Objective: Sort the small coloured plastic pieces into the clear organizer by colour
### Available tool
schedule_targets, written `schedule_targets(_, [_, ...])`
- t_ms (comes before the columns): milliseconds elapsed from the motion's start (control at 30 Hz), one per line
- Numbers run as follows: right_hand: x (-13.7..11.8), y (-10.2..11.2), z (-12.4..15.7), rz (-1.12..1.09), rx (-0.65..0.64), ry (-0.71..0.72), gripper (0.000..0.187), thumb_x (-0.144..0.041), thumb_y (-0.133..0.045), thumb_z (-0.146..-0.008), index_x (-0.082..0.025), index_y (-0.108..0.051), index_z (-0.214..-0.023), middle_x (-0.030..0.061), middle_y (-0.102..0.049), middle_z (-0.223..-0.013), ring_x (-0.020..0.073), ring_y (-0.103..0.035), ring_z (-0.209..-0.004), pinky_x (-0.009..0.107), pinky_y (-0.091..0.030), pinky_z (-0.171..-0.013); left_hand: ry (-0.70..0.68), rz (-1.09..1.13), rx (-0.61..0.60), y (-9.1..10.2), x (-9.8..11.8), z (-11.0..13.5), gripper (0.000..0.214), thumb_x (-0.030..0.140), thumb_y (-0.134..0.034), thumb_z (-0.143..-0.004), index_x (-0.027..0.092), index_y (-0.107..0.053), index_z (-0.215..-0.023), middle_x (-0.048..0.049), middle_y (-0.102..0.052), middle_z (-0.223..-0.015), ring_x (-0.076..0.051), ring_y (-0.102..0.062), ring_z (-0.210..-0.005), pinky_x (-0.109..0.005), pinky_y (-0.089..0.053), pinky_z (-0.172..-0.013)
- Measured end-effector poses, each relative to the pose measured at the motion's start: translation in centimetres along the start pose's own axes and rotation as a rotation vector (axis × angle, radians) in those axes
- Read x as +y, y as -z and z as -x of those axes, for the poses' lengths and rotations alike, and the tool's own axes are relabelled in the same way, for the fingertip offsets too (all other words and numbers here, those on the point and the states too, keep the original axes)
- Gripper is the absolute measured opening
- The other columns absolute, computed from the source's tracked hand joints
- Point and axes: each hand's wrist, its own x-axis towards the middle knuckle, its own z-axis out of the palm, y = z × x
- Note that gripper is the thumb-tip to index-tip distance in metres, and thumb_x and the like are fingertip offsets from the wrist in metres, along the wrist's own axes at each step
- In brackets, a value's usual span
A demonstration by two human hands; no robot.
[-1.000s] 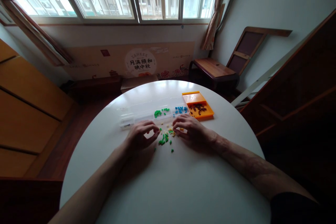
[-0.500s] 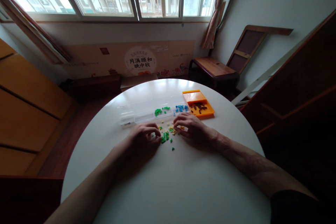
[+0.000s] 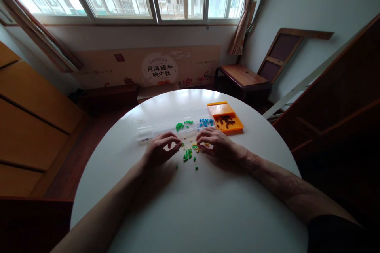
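Observation:
My left hand [image 3: 162,149] is on the near side of the clear case, thumb and forefinger pinched at a small green brick [image 3: 183,144]. My right hand [image 3: 219,144] rests at the other side of the pile, its fingers curled down among small yellow bricks [image 3: 194,145]; what its fingertips hold, if anything, is too small to make out. Between the hands lie loose green bricks [image 3: 187,155]. Single green pieces are scattered nearer to me, one of them a green brick [image 3: 196,168].
Behind the hands stands a clear compartment case [image 3: 162,132] with green pieces [image 3: 179,126] and blue pieces [image 3: 205,122] in separate compartments. At its right end sits an orange tray [image 3: 236,127] with dark brown pieces [image 3: 226,121]. All stand on a round white table [image 3: 190,209].
My left hand has shifted up, away from the green bricks in the middle, and its fingertips now meet another green piece. A green piece now shows below it. My right hand has barely moved.

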Motion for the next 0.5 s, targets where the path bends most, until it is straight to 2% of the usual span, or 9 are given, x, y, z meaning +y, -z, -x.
schedule_targets(233, [-0.3,0.0,-0.4,-0.01,0.006,0.004,0.005,-0.02,-0.069,-0.104,-0.024,-0.07,-0.101,0.0055,-0.079,-0.11,0.0226,-0.069,-0.1,0.042,-0.053,-0.096,0.092,-0.348,0.307,-0.5,-0.4,-1.5,0.014,0.032,-0.077,-0.104,0.023,-0.083,-0.095,-0.0017,-0.08,-0.093,-0.016,-0.069,-0.075,-0.034,-0.049,-0.078])
schedule_targets(367, [-0.4,0.1,-0.4,-0.017,0.003,-0.003,0.006,-0.02,-0.068,-0.105,-0.023,-0.07,-0.1,0.0056,-0.079,-0.11,0.0222,-0.069,-0.1,0.041,-0.053,-0.098,0.116,-0.471,0.287,-1.2,-1.2,-2.1,0.015,0.032,-0.073,-0.107,0.025,-0.085,-0.104,-0.0028,-0.082,-0.098,-0.02,-0.074,-0.086,-0.037,-0.046,-0.08])
schedule_targets(500, [-0.3,0.1,-0.2,-0.011,0.001,-0.016,0.006,-0.02,-0.069,-0.105,-0.024,-0.07,-0.1,0.0054,-0.079,-0.11,0.0224,-0.068,-0.1,0.041,-0.053,-0.097,0.076,-0.408,0.226,-0.9,-0.9,-1.7,0.015,0.031,-0.072,-0.107,0.024,-0.084,-0.102,-0.0038,-0.082,-0.099,-0.02,-0.074,-0.088,-0.037,-0.049,-0.084])
